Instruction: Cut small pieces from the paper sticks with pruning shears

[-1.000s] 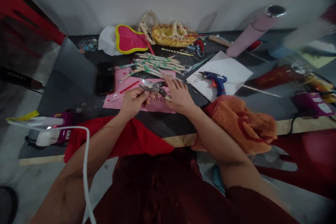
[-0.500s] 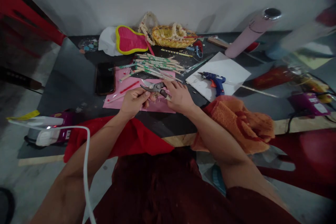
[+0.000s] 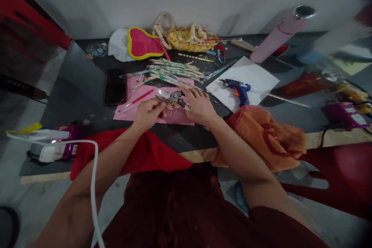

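Observation:
Pruning shears [image 3: 172,97] with steel blades pointing left lie above the pink paper sheet [image 3: 136,112]. My right hand [image 3: 199,106] is closed around their dark handles, which are partly hidden by my fingers. My left hand [image 3: 148,114] sits beside the jaws, fingers curled on a small pale piece [image 3: 173,104] amid crumbs. The piece is too small and covered to identify. Green-wrapped wooden sticks [image 3: 174,71] lie in a loose pile just beyond both hands, at the paper's far edge.
A blue glue gun [image 3: 240,89] lies on a white board [image 3: 247,73] to the right. A black phone [image 3: 115,87], woven basket [image 3: 186,39] and pink pouch [image 3: 143,43] are farther off. An orange cloth [image 3: 267,139] lies by my right forearm; a white cable [image 3: 94,170] crosses my left.
The shears and both hands have shifted only slightly; the grip looks the same. The whole scene moves a little with my head.

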`<move>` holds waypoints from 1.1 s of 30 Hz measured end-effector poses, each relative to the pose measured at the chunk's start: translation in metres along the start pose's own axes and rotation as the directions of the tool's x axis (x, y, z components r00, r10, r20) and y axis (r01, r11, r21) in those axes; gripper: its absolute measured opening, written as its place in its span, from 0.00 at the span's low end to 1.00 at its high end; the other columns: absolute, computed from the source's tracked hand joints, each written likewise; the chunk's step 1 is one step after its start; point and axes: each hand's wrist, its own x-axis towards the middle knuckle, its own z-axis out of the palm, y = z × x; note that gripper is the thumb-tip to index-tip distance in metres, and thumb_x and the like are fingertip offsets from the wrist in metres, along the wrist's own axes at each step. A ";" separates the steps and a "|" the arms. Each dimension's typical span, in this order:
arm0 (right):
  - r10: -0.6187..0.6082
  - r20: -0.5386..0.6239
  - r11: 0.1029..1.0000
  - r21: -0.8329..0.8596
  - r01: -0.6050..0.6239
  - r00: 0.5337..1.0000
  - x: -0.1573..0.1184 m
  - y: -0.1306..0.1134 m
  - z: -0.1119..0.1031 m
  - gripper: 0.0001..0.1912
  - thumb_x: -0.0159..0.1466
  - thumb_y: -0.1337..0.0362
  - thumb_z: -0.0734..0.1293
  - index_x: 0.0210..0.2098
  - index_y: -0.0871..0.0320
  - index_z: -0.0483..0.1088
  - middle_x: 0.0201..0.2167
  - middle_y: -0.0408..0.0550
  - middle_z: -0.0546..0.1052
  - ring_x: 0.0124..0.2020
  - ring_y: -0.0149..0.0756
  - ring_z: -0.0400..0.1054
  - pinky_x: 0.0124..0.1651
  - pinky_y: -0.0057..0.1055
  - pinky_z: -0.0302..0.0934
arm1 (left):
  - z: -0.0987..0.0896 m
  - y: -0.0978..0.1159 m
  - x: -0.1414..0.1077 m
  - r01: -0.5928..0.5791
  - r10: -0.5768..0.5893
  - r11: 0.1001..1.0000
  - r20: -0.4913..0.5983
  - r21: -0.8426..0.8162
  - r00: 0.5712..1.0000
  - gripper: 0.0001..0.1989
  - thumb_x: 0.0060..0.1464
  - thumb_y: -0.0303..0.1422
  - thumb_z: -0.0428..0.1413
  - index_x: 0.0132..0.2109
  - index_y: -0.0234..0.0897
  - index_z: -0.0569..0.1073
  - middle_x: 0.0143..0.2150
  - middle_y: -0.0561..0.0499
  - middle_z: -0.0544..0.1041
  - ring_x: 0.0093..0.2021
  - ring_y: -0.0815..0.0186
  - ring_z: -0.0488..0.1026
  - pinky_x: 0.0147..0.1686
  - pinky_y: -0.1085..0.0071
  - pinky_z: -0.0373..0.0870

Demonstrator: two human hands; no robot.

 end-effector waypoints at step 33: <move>-0.210 0.005 0.964 0.169 0.206 0.978 -0.001 0.005 -0.006 0.39 0.52 0.68 0.63 0.63 0.56 0.53 0.61 0.53 0.63 0.59 0.47 0.56 0.55 0.42 0.53 | -0.008 0.015 -0.004 0.353 -0.186 0.849 0.402 -0.393 0.897 0.16 0.40 0.42 0.66 0.29 0.32 0.76 0.19 0.49 0.75 0.11 0.77 0.60 0.10 0.80 0.55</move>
